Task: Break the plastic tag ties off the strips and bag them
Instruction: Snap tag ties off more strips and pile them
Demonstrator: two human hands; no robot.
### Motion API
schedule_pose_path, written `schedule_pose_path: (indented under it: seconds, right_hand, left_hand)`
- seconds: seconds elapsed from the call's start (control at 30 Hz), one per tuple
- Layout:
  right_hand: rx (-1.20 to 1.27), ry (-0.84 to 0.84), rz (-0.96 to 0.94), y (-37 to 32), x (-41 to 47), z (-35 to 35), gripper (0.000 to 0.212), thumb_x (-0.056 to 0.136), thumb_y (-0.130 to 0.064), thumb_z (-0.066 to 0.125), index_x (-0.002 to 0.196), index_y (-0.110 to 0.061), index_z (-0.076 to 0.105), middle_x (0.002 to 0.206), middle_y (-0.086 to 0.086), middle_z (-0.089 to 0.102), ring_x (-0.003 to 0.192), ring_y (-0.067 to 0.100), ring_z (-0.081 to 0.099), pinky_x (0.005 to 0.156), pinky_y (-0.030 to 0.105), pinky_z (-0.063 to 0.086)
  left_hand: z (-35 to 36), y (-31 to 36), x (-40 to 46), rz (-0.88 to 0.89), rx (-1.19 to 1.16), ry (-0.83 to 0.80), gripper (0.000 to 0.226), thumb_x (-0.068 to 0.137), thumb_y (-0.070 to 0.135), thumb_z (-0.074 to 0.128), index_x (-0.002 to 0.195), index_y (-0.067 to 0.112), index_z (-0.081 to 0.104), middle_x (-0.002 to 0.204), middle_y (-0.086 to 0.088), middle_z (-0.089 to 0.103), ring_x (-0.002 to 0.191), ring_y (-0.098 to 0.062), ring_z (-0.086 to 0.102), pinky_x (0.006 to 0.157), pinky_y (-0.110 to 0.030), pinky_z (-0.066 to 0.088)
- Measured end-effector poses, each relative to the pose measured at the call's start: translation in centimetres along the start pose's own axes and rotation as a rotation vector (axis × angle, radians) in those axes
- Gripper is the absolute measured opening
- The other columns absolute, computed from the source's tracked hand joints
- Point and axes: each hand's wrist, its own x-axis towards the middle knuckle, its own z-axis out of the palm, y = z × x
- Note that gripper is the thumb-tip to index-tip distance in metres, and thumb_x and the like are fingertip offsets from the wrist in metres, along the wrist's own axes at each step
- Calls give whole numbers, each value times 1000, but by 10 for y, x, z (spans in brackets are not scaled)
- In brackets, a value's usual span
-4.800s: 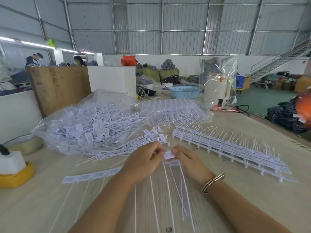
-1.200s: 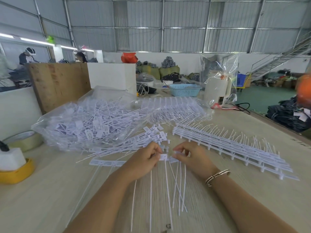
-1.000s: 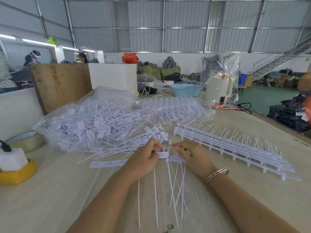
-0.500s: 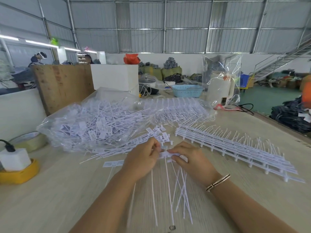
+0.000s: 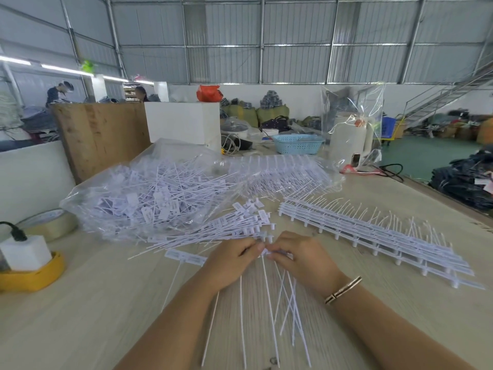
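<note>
My left hand (image 5: 230,260) pinches the right end of a short white strip of tag ties (image 5: 186,258) lying on the wooden table (image 5: 93,316). My right hand (image 5: 304,260) pinches a bunch of separated tag ties (image 5: 290,308) by their heads, thumbs nearly touching. Their thin tails fan out toward me. A pile of loose ties (image 5: 234,228) lies just beyond my hands. A clear bag (image 5: 149,198) full of separated ties sits at left. Stacked unbroken strips (image 5: 373,236) lie to the right.
A second clear bag of strips (image 5: 282,177) lies behind the pile. A tape roll (image 5: 50,222), a white block on a yellow holder (image 5: 29,265), a wooden board (image 5: 101,134), a white box (image 5: 184,121), a blue basket (image 5: 296,142) and a bagged white appliance (image 5: 346,134) surround the work area.
The strip under my left hand has grown shorter as ties came off it. The bunch in my right hand has grown. Both hands stay close together at the table's middle.
</note>
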Motion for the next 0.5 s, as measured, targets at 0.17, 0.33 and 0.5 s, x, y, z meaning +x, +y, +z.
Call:
schedule_pose_path:
  seconds: [0.17, 0.33, 0.5]
  right_hand:
    - [58, -27, 33, 3, 1, 0, 12, 88, -20, 62, 90, -15, 73, 75, -1, 61, 66, 6, 52, 66, 23, 43]
    - [133, -7, 112, 5, 2, 2, 15, 89, -19, 60, 81, -10, 69, 75, 0, 62, 68, 12, 56, 67, 21, 42]
    - [324, 50, 250, -1, 3, 8, 17, 89, -14, 59, 74, -17, 65, 65, -8, 60, 63, 6, 57, 63, 14, 43]
  left_hand:
    - [2, -1, -1, 22, -21, -2, 30, 94, 44, 47, 77, 23, 60, 60, 11, 47, 57, -3, 44, 58, -25, 33]
    - [2, 0, -2, 37, -92, -9, 31, 94, 42, 47, 68, 24, 51, 59, 12, 42, 55, -1, 39, 55, -21, 29]
    - [2, 4, -1, 4, -163, 5, 31, 96, 35, 47, 69, 19, 49, 67, 1, 44, 63, -9, 44, 61, -25, 32]
